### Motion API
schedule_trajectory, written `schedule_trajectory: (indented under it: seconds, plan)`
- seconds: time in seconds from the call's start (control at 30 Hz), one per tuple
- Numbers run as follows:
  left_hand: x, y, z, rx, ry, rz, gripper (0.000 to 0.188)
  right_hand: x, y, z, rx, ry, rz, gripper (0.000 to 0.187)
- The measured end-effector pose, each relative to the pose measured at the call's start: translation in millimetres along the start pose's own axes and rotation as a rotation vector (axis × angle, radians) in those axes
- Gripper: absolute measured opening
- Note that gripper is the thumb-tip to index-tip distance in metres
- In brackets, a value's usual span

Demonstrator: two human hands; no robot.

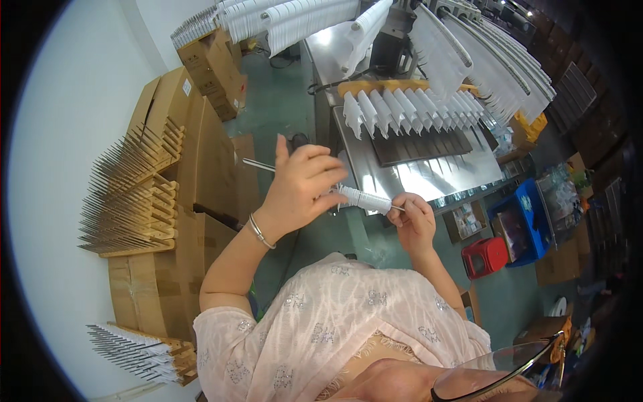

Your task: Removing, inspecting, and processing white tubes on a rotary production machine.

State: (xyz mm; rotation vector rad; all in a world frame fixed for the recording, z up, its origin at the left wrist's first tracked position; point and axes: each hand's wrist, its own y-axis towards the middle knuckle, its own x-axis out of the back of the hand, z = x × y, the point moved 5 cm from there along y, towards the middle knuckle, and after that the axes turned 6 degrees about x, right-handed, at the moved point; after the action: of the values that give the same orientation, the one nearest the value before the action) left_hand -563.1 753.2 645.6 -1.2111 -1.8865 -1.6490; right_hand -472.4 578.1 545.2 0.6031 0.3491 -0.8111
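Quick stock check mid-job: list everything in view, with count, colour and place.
metal rod: one, silver, centre
pleated material: one bunch, white, around the rod
metal table: one, silver, ahead
pleated pieces: about ten, white, over the table
board: one, dark, on the table
hanging material: several pieces, white, top
spiked racks: at least three, tan, left
cardboard boxes: several, brown, left
stool: one, red, right
crate: one, blue, right
glasses: one pair, dark-rimmed, lower right
top: one, pale pink, bottom centre
bracelet: one, silver, centre-left
left hand: one, bare, by the pleated material
right hand: one, bare, at the rod's right end
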Motion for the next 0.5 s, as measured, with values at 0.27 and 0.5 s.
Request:
schedule_trajectory:
  seconds: [0.27, 0.5]
  plan:
    - [11, -3, 9, 0.025, -0.076, -0.197, 0.011, -2, -1, -1, 0.004, 0.008, -0.015, 0.022]
    - [-3, -5, 2, -0.013, 0.002, -0.018, 0.011, -5, -2, -2, 0.001, 0.003, -0.027, 0.022]
